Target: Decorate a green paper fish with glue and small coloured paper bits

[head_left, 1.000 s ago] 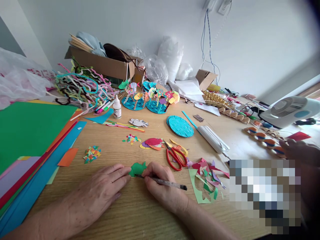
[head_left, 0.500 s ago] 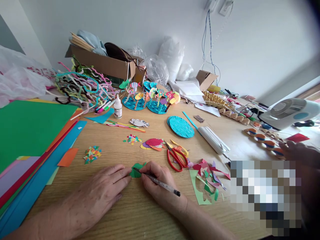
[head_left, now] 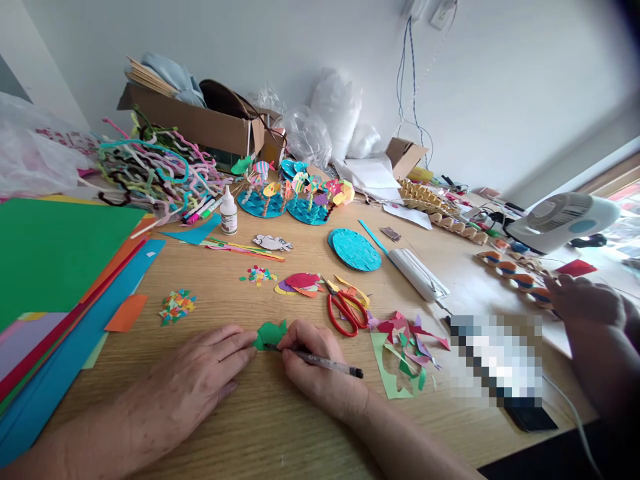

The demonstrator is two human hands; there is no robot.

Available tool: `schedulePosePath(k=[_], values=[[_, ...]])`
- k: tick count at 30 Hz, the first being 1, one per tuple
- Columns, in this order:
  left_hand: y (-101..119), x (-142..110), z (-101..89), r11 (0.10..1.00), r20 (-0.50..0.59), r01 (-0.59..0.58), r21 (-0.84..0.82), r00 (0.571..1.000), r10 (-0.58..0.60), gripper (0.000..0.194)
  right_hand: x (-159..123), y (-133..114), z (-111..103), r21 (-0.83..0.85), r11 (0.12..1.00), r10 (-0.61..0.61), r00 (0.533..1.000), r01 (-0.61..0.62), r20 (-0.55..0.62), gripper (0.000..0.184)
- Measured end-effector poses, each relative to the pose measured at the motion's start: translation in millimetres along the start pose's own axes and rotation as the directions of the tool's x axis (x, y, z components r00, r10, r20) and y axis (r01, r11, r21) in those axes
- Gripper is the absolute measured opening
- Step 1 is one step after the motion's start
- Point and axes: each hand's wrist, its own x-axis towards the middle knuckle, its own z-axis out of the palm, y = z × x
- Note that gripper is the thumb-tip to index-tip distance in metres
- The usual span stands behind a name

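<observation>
- While coloured sheets point(head_left: 65, 253) lie stacked at the left, your left hand point(head_left: 187, 373) rests flat on the table point(head_left: 250, 433), fingers extended.
- At its fingertips, near centre, lies the green paper fish point(head_left: 271, 331).
- Your right hand point(head_left: 320, 367) grips a pen point(head_left: 330, 363), tip at the fish.
- Red-handled scissors point(head_left: 343, 302) lie farther right, then paper scraps point(head_left: 393, 327).

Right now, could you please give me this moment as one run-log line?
left hand: at edge of green paper fish; right hand: holding pen, tip at fish; red-handled scissors: lying beyond right hand
</observation>
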Motion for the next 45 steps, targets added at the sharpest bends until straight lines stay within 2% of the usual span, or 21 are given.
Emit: schedulePosePath(k=[6, 10, 15, 21, 27, 36, 45], values=[[2.0, 0.9, -3.9, 1.0, 0.003, -0.005, 0.023, 1.0, 0.005, 0.051, -2.2, -2.2, -2.9, 0.014, 1.0, 0.014, 1.0, -0.015, 0.016, 0.012], [3.7, 2.9, -3.8, 0.997, 0.028, -0.013, 0.075, 1.0, 0.011, 0.052, -0.8, 2.7, 0.5, 0.053, 0.999, 0.011, 1.0, -0.01, -0.021, 0.009], [4.9, 4.5, -2.6, 0.991, 0.038, -0.033, 0.132, 0.999, 0.028, 0.053, 1.3, 6.9, 5.8, 0.01, 1.0, 0.007, 1.0, -0.007, -0.023, 0.009], [6.3, 3.1, -4.9, 0.995, 0.007, -0.024, 0.095, 1.0, 0.024, 0.051, 2.2, 4.9, 6.2, -0.027, 1.0, 0.007, 1.0, -0.006, 0.007, 0.01], [1.3, 1.5, 0.5, 0.998, 0.025, -0.007, 0.061, 1.0, 0.005, 0.05, 0.9, 5.9, 5.3, -0.027, 0.999, -0.019, 0.999, 0.017, -0.044, 0.009], [-3.6, -0.5, 5.3, 1.0, 0.025, -0.003, 0.029, 1.0, 0.002, 0.048, -1.5, 0.3, -0.4, 0.019, 1.0, 0.002, 1.0, -0.002, 0.003, 0.01], [-3.6, 0.7, 4.0, 0.997, 0.046, -0.023, 0.072, 0.999, 0.02, 0.046, -2.6, -0.1, -2.3, 0.03, 1.0, -0.002, 1.0, 0.001, 0.011, 0.011]])
